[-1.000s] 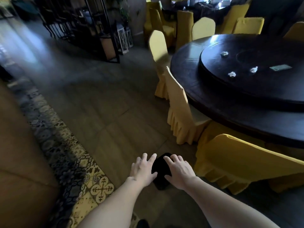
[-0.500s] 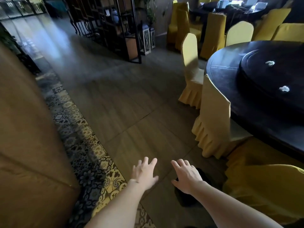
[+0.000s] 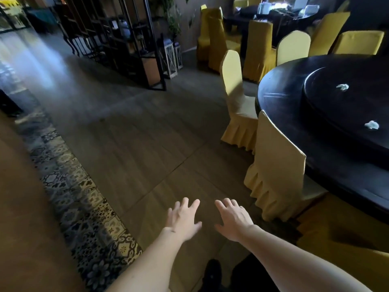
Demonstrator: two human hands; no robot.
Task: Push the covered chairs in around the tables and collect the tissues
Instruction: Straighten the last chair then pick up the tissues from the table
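Left hand (image 3: 183, 220) and right hand (image 3: 233, 220) outstretched, palms down (each grip empty, fingers spread)

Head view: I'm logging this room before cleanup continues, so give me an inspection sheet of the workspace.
Surface: dark round table with a raised turntable, at right.
Job's things: two crumpled tissues on the turntable; yellow covered chairs, nearest and next, with their backs close to the table's edge.
Clutter: items on the far table, too small to tell.
Hands: left hand and right hand open, holding nothing, over the floor.
Cables: nothing seen.
Surroundings: wood-look floor, patterned tile strip, black metal shelf.
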